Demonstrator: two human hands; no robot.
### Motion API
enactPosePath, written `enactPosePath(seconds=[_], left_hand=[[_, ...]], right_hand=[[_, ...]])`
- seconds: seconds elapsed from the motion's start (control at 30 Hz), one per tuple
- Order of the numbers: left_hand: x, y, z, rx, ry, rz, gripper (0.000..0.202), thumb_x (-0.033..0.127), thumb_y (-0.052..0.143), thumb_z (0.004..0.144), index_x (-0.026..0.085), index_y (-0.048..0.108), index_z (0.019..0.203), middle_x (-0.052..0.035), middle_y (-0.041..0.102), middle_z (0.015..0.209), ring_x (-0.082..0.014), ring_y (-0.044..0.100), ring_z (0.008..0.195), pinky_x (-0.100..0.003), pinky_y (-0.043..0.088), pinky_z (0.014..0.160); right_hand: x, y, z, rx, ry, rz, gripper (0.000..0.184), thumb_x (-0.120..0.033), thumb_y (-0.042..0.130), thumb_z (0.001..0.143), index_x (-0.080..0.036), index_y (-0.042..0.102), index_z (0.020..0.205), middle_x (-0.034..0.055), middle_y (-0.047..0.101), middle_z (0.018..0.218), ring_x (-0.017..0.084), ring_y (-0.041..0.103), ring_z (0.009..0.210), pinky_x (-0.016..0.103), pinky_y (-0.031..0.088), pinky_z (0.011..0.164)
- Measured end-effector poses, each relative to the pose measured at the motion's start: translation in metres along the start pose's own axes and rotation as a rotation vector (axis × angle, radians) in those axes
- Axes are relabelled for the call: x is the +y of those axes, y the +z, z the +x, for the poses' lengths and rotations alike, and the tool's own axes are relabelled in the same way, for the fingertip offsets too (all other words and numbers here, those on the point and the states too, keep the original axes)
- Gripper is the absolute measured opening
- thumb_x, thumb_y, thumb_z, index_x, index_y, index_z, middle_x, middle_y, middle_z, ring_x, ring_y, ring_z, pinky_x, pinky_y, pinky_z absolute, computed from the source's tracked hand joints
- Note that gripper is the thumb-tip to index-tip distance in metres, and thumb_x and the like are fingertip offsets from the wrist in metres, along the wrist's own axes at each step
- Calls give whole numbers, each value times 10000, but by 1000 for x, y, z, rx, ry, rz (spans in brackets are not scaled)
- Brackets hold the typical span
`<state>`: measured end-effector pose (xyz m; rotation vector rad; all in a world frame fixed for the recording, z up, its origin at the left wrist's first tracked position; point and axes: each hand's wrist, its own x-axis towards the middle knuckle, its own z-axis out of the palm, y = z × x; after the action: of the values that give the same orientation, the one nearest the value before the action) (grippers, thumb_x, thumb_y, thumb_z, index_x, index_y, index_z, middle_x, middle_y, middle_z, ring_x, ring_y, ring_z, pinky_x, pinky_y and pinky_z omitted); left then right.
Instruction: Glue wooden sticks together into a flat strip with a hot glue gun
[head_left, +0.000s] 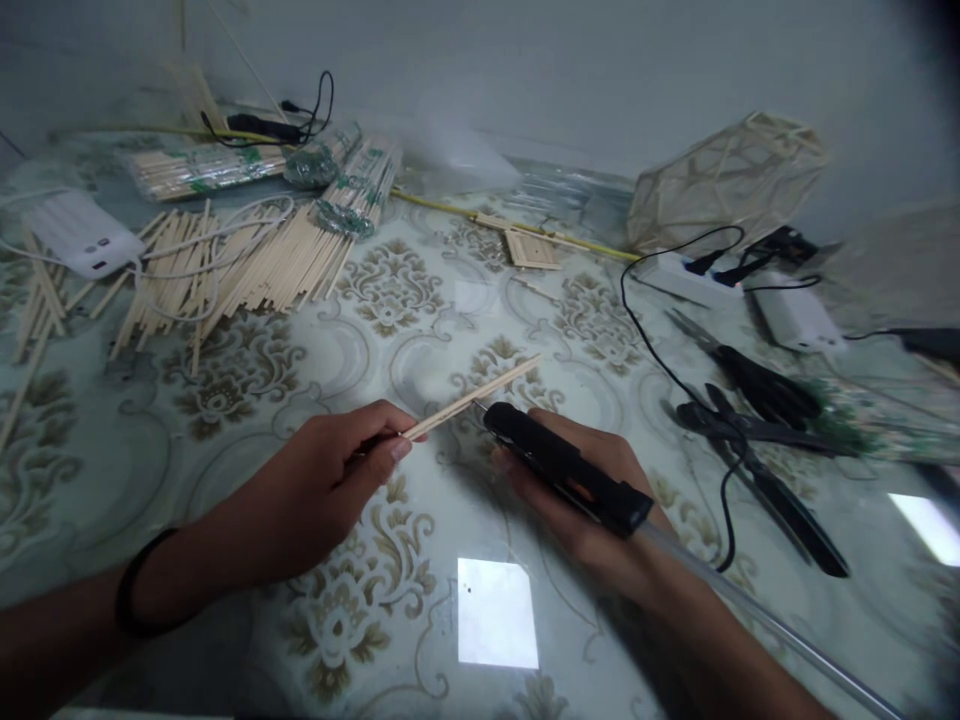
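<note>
Between the thumb and forefinger of my left hand (pixel 330 485) are pinched thin wooden sticks (pixel 499 382), lying side by side and slanting up to the right. My right hand (pixel 577 490) is wrapped round a black hot glue gun (pixel 566 465). A clear glue stick (pixel 780 635) runs out of its rear toward the lower right. The gun's nozzle (pixel 481 404) is at the sticks, around their middle; whether it touches them I cannot tell. The fingers on the far side of the gun are partly hidden.
Loose wooden sticks (pixel 277 260) and plastic-wrapped bundles (pixel 364 185) lie at the back left, near a white power bank (pixel 82 235). Farther right are a small wooden frame (pixel 532 250), a power strip (pixel 694 278), pliers (pixel 757 380), black-handled cutters (pixel 787 505) and a stick-built openwork structure (pixel 727 180).
</note>
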<state>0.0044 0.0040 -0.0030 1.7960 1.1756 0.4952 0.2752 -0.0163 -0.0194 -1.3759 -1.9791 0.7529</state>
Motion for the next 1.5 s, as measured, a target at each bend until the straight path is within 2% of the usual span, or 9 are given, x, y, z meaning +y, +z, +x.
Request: enactPosePath(seconds=[0.17,0.4,0.57,0.63,0.93,1.13,1.4,1.5], left_hand=[[-2,0,-1,10,-7,12,311,402,477,1092,220,720,1024,81,485,630,-132,436,550,-285,343,549],[-2,-1,-2,13,-8,10,319,407,475,1102,230,735,1047,86,464,626,-133,413,549,-289,330,543],[-4,0,-2,27,23,12,308,371,476,1105,229,742,1048,84,526,665,-128,469,585,-288,367,576],[-4,0,-2,21,22,12,308,368,475,1109,228,745,1059,83,541,674,-129,486,595,-287,378,584],[-3,-1,-2,16,16,16,308,370,470,1117,227,734,1047,100,441,630,-117,395,530,-281,327,523],[-4,-1,-3,33,41,29,322,370,461,1119,223,742,1060,99,474,644,-114,433,553,-266,341,528],[-6,-1,-4,35,49,17,315,374,473,1115,220,733,1027,101,466,630,-111,426,540,-260,342,520],[-6,-1,-4,45,51,17,318,375,472,1114,219,735,1027,102,455,625,-108,413,532,-259,331,513]], right_hand=[[2,-1,-1,17,23,-23,378,-318,654,1052,-275,426,754,-30,510,663,166,477,578,348,371,570],[-2,-4,3,9,17,13,357,-267,648,1029,-271,434,742,-34,522,655,157,491,568,341,393,571],[-5,-7,6,20,6,22,334,-234,661,996,-271,455,735,-36,537,646,156,496,559,337,389,563],[-4,-8,6,17,14,15,334,-243,669,994,-271,459,737,-33,549,646,162,506,562,339,392,566],[-6,-12,6,5,47,-24,344,-284,635,1017,-274,439,734,-24,569,647,170,537,562,338,409,566],[-8,-12,8,16,62,-28,358,-315,639,993,-277,428,705,-22,558,629,167,531,554,327,408,554],[-10,-14,9,55,82,-15,372,-335,658,984,-279,433,692,-31,522,610,165,508,528,322,387,532],[-7,-15,8,50,86,-27,379,-356,686,988,-277,460,695,-27,551,620,168,524,527,325,381,530]])
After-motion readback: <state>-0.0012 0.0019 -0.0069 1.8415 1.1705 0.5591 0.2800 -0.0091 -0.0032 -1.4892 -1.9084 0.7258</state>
